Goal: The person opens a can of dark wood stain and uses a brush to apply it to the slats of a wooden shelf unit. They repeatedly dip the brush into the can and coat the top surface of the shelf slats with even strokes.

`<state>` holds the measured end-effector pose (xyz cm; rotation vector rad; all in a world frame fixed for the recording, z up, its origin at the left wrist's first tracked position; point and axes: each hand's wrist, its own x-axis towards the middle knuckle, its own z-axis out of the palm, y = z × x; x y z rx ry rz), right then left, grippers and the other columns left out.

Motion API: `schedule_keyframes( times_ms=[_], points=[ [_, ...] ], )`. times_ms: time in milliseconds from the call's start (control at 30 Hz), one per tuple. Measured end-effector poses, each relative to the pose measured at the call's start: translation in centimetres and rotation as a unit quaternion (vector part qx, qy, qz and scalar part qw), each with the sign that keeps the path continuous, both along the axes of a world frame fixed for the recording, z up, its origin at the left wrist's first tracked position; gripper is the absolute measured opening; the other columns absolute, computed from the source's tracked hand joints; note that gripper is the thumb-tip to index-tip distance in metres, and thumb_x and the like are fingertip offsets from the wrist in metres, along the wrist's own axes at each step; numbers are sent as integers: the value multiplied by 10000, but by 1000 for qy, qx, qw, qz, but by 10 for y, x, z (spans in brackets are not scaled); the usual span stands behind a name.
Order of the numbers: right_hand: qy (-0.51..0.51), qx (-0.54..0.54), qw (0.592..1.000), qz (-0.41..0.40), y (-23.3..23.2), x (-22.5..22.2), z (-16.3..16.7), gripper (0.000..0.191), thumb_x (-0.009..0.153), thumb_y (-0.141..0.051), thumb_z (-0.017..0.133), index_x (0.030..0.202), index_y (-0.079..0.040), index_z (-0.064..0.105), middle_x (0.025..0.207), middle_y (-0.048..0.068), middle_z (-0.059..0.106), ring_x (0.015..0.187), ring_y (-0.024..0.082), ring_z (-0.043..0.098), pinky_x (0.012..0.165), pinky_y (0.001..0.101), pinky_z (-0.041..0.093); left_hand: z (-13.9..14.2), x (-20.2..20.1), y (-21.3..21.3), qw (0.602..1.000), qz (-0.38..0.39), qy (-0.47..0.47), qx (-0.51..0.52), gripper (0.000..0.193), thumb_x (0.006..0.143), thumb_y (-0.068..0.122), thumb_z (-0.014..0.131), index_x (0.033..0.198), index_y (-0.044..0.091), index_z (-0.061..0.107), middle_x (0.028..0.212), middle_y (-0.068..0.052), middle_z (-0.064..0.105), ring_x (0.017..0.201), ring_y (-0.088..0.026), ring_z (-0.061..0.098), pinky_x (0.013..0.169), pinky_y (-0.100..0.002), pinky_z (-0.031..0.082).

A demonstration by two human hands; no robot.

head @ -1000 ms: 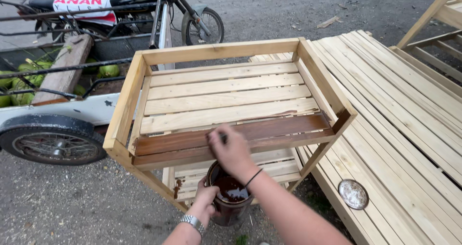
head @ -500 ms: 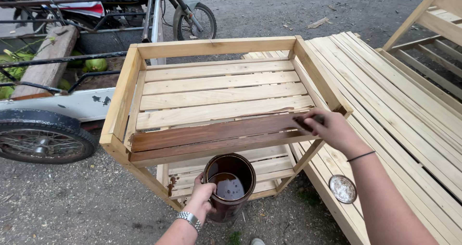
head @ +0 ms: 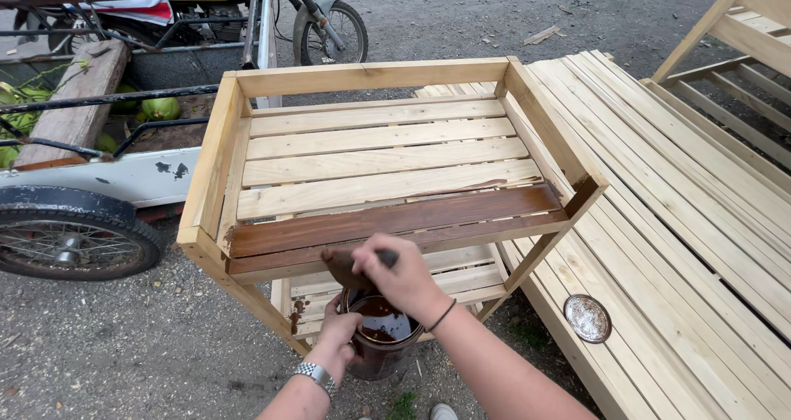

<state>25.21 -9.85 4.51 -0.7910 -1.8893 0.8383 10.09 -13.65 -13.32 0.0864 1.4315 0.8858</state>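
A pale wooden slatted shelf (head: 371, 148) stands before me; its nearest slat (head: 395, 222) and front rail are stained dark brown. My right hand (head: 400, 276) grips a brown stain-soaked brush or pad (head: 342, 267) just above a dark can of brown stain (head: 381, 337). My left hand (head: 338, 337), with a metal watch on its wrist, holds the can by its left side, below the shelf's front edge.
A stack of bare slatted frames (head: 659, 222) lies to the right, with the round can lid (head: 587, 318) on it. A cart with a spoked wheel (head: 66, 243) and green coconuts (head: 161, 107) stands left. A motorcycle (head: 321, 24) is behind on gravel.
My right hand came back from the right end of the stained slat to the can, bringing the brush over it. The left hand kept hold of the can.
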Motion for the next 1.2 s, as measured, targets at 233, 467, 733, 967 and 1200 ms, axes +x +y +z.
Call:
schedule_keyframes(
  times_ms=[233, 467, 733, 967, 1200],
  points=[
    [114, -229, 927, -273, 57, 135, -27, 209, 985, -270, 633, 841, -133, 697, 838, 44, 765, 428, 73, 496, 375, 244, 409, 1, -5, -2, 1000, -11, 19, -11, 950, 784, -117, 525, 1577, 341, 274, 1578, -192, 375, 1404, -517, 391, 976, -915, 282],
    [-335, 10, 823, -459, 69, 236, 17, 341, 1093, -380, 653, 983, -64, 720, 846, 123, 724, 749, 255, 663, 670, 399, 538, -2, -5, -2, 1000, -19, 13, -2, 974, 774, -107, 541, 1586, 339, 241, 1557, -215, 370, 1381, -529, 413, 949, -915, 263],
    [-331, 33, 927, -172, 4, -21, 3, 155, 894, -241, 726, 814, -114, 683, 888, 73, 745, 769, 295, 731, 685, 436, 582, 17, -19, -12, 1000, 12, -2, -1, 950, 788, -93, 537, 1589, 322, 238, 1451, -212, 464, 1275, -461, 503, 880, -854, 375],
    [-71, -75, 992, -66, -16, -125, 26, 249, 996, -297, 654, 927, -61, 688, 799, 104, 718, 758, 257, 682, 724, 390, 552, 3, -36, -22, 992, 72, 18, 104, 944, 728, -136, 647, 1565, 126, 298, 1309, -233, 623, 1095, -359, 669, 857, -504, 586],
    [87, -162, 967, -178, 53, -32, -16, 367, 1036, -225, 583, 749, -33, 707, 736, 49, 746, 693, 127, 684, 703, 293, 568, 14, -58, -30, 997, 58, 40, 11, 970, 738, -102, 530, 1585, 315, 306, 1470, -181, 483, 1324, -462, 478, 915, -835, 387]
  ],
)
